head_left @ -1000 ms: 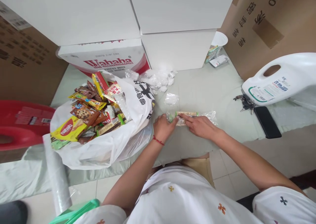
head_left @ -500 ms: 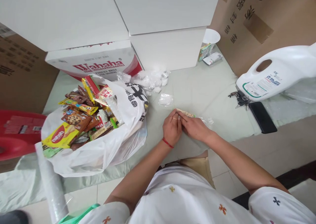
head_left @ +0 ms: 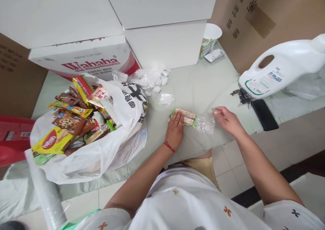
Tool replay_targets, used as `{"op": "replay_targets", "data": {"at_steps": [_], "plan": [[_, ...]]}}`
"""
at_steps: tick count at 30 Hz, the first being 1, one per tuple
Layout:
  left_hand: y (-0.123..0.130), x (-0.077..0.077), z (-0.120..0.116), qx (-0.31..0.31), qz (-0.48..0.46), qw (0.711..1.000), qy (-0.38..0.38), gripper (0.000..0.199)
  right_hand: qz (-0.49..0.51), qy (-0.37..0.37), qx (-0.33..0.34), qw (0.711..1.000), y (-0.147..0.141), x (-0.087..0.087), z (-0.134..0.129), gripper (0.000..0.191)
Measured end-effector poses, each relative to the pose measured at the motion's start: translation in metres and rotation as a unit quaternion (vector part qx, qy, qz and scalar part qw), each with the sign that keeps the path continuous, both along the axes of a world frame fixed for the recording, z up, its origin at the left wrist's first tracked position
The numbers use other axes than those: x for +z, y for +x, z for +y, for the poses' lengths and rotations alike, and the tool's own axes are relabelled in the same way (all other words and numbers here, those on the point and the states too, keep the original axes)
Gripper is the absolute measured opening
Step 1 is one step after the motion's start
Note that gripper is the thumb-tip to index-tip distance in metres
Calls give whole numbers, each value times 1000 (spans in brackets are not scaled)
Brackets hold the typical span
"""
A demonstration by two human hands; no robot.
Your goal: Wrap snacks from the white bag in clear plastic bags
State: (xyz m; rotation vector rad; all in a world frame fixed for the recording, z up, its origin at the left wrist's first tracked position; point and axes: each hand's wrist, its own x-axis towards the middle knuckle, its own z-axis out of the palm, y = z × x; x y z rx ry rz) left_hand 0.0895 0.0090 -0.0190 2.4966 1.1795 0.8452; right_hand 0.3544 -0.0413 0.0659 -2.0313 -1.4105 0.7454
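A snack bar in a clear wrapper with green edges point(head_left: 189, 117) lies flat on the cloth-covered table. My left hand point(head_left: 175, 130), with a red string on its wrist, rests on the bar's left end, its fingers stretched out and close together. Crumpled clear film point(head_left: 205, 125) extends from the bar's right end. Beyond that film, my right hand point(head_left: 227, 121) is raised with curled fingers, its thumb and forefinger close together at the film's upper right edge; what is between them is too small to make out. A small clear packet point(head_left: 166, 99) lies just above the bar.
At the left, a white plastic bag point(head_left: 127, 121) holds many snack packets. Small white packets point(head_left: 152, 78) lie before a Wahaba-labelled box point(head_left: 88, 59). Right are keys point(head_left: 242, 97), a black phone point(head_left: 264, 115), a white jug point(head_left: 279, 71) and a cardboard box point(head_left: 254, 20).
My right hand has moved right, away from my left hand. More of the bar and its clear film now shows. The view has shifted slightly.
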Motion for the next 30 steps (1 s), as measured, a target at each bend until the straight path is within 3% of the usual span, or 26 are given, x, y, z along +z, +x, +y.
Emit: {"op": "replay_targets", "data": {"at_steps": [3, 6, 8, 12, 15, 19, 22, 27, 30], "plan": [[-2, -5, 2, -20, -39, 999, 5, 54, -31, -51, 82, 995, -11, -6, 14, 46], [-4, -7, 3, -44, -77, 996, 10, 52, -49, -125, 176, 975, -27, -5, 14, 25], [-4, -8, 4, -53, -97, 994, 10, 50, -58, -139, 196, 969, -34, 4, 5, 19], [0, -9, 5, -72, -137, 988, -12, 45, -7, -135, 168, 976, -48, 33, -10, 17], [3, -8, 7, -87, -167, 982, -28, 43, 120, -142, 118, 975, -69, 45, 4, 14], [2, 0, 13, -108, -187, 974, -68, 41, 341, -130, 9, 931, -96, 30, 45, 30], [-3, 9, 15, -105, -201, 967, -114, 38, 435, -119, -45, 891, -103, 13, 61, 34], [-5, 18, 10, -72, -321, 923, -199, 34, 480, -83, -31, 873, -97, 4, 50, 70], [6, 17, 10, 33, -359, 912, -196, 39, 462, -89, -16, 882, -96, 5, 44, 83]]}}
